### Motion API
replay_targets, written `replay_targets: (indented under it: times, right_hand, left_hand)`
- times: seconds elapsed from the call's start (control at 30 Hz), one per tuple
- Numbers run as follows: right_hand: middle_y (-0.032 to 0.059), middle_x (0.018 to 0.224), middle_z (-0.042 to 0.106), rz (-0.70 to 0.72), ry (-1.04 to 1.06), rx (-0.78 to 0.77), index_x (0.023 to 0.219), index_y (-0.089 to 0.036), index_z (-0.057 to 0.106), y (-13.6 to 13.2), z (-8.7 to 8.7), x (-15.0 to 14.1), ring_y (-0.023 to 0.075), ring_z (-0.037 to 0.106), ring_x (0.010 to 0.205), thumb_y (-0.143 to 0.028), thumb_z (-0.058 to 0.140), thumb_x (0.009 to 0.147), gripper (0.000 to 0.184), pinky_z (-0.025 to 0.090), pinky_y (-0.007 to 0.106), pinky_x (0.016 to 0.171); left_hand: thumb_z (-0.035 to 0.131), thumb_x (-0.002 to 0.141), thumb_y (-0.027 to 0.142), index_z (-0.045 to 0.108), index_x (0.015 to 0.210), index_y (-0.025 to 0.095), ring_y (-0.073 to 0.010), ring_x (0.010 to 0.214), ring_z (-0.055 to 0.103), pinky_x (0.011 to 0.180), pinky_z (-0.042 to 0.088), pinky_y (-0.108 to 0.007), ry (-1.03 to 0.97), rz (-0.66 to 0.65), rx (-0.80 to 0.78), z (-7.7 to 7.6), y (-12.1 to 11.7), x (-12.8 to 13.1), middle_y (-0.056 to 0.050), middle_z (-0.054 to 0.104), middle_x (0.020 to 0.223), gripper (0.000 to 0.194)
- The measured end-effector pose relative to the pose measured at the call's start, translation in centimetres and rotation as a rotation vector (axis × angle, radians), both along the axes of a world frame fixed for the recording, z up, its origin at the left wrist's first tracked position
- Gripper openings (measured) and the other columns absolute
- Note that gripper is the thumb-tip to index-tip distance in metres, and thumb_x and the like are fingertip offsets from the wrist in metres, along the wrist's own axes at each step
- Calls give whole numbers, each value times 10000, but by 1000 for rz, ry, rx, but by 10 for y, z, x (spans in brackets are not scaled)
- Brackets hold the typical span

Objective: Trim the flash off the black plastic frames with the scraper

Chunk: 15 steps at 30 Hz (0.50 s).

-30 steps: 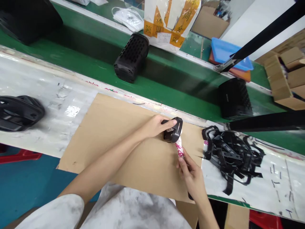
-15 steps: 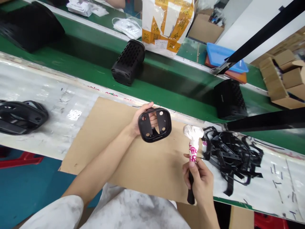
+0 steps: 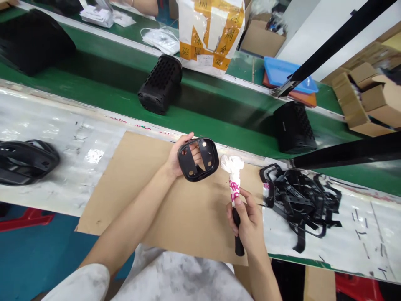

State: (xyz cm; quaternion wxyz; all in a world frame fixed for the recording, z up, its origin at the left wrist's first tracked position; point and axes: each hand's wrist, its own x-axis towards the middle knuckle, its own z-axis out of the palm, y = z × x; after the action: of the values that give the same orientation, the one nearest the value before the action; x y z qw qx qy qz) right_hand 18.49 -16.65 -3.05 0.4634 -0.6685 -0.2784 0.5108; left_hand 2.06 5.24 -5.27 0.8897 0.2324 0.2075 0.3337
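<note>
My left hand (image 3: 177, 156) grips a black rounded-square plastic frame (image 3: 198, 159) with cut-outs, holding it up, face toward me, above a cardboard sheet (image 3: 150, 196). My right hand (image 3: 246, 221) is closed round a black-handled tool (image 3: 237, 217) whose top is wrapped in white cloth and tape with pink print. The wrapped head (image 3: 232, 165) stands just right of the frame, a small gap between them.
A tangled pile of black plastic frames (image 3: 302, 200) lies at the right. More black parts (image 3: 26, 161) sit at the left. Behind, a green conveyor (image 3: 219, 113) carries black perforated housings (image 3: 161, 83) (image 3: 293, 127). Black bars (image 3: 344, 156) cross at the right.
A second ago my left hand pressed the frame edge-on against the cardboard with the tool beside it. The frame has since been lifted and turned to face me. The tool came away, then moved back close.
</note>
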Motion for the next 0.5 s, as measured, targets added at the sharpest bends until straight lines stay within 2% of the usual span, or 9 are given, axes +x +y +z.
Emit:
replay_targets:
  times: [0.13,0.27,0.37,0.5]
  right_hand:
    - [-56,655,495,-44,17,14,1152,-204,509,3,-1,-5,32,295,376,-650,611,948,500,253,151,335]
    - [-77,637,446,-33,47,32,1059,-219,437,7,0,-6,41,285,372,-670,593,946,489,237,164,334]
    - [-84,639,401,-22,-127,104,1045,-213,434,14,2,-8,43,314,446,-557,700,917,453,288,160,403]
    - [-58,679,434,7,-366,219,1207,-192,540,26,0,-18,66,431,583,-367,747,900,409,412,164,558]
  left_hand:
    - [536,937,648,124,556,178,-63,406,120,416,159,-273,-21,17,-42,-2,2,0,28,63,489,732]
    - [480,943,742,175,580,181,-71,428,113,421,163,-268,-35,13,-93,-2,2,2,30,83,501,735]
    - [462,955,748,213,581,181,-66,427,124,414,177,-247,-94,-19,-187,2,-1,4,35,107,508,724]
    - [407,988,732,244,566,175,-51,401,121,388,162,-218,-170,-134,-321,3,-8,9,41,134,493,718]
